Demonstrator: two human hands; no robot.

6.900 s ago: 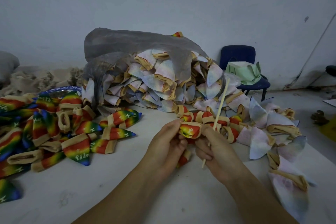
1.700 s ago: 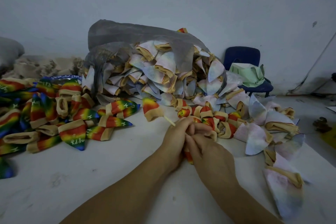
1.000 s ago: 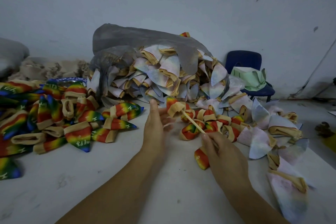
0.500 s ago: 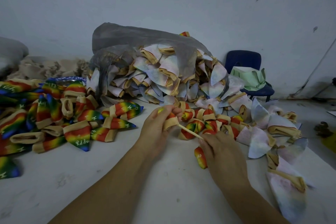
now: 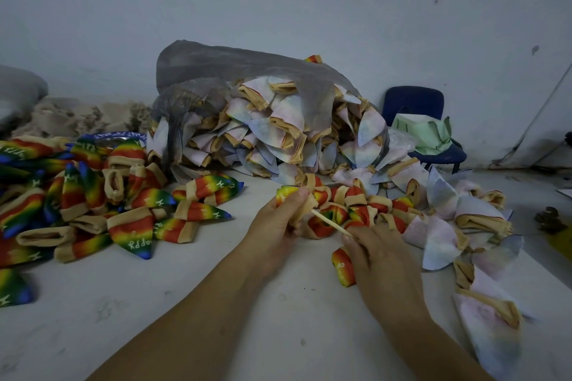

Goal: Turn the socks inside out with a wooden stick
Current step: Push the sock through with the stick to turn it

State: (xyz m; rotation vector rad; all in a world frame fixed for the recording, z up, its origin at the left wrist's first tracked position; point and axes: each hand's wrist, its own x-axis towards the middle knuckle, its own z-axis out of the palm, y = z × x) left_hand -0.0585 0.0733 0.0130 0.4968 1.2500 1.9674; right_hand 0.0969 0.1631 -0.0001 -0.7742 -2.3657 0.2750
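My left hand [image 5: 280, 219] grips a rainbow sock [image 5: 286, 192] with a tan cuff, its bright tip showing above my fingers. A thin wooden stick [image 5: 328, 222] runs from inside that sock down to my right hand [image 5: 376, 257], which pinches its lower end. Another rainbow sock [image 5: 343, 266] lies partly under my right hand. Turned rainbow socks [image 5: 102, 204] are piled at the left. Pale inside-out socks [image 5: 278, 133] spill from a grey plastic bag [image 5: 235, 68] behind my hands.
The work goes on over a white table [image 5: 154, 303]. More pale socks [image 5: 483, 312] trail down its right side. A blue chair [image 5: 414, 102] with green fabric on its seat stands at the back right by the wall.
The sock on the stick went from held up in the air to gripped in my left hand, and my left hand now slides it further up off the stick.
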